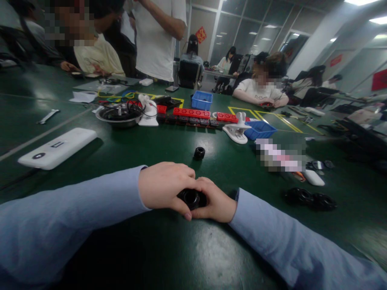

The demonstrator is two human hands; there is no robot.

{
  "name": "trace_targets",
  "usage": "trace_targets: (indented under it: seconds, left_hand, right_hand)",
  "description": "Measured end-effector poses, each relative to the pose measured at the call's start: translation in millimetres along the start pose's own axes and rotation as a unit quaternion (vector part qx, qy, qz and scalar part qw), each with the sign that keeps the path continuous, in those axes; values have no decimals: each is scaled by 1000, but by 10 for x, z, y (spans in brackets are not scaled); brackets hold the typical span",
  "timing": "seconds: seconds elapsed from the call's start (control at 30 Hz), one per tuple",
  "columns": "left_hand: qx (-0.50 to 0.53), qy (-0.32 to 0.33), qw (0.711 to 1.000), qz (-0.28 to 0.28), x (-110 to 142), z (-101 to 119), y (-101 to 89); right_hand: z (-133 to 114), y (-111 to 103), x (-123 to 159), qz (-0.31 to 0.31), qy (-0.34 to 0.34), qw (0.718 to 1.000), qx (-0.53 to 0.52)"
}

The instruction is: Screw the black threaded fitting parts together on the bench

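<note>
Both of my hands are closed around a black round part [191,197] with a round opening facing up, low over the green table. My left hand [169,183] wraps it from the left, thumb along the near side. From the right, my right hand [215,201] grips the same part, its fingers meeting those of the left. Much of the part is hidden by the fingers. Just beyond my hands, a smaller black ribbed cylinder [199,153] with a hole stands on the table [145,149].
Farther back are a metal bowl [117,117], white clips [237,131], red blocks [192,112] and blue bins [261,129]. A white power bank-like box [59,148] and a wrench [48,116] lie left. Black round parts [310,199] lie right. Several people are around the table.
</note>
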State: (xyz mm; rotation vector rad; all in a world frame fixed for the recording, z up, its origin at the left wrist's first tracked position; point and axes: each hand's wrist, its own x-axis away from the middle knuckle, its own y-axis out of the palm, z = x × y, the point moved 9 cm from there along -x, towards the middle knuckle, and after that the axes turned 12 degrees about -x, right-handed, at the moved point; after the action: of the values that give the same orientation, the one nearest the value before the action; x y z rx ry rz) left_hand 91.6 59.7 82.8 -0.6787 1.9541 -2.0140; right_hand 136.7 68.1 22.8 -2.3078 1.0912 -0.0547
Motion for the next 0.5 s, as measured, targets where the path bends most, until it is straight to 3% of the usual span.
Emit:
trace_targets:
  seconds: [0.2, 0.33, 0.5]
  left_hand:
    - [79, 56, 995, 39, -41, -150, -35]
    - [157, 121, 980, 16, -57, -124, 26]
    - [187, 139, 973, -7, -61, -105, 90]
  right_hand:
    - [11, -15, 3, 1, 27, 999, 19]
    - [12, 4, -3, -7, 21, 1000, 10]
    - [15, 26, -16, -16, 23, 1000, 8]
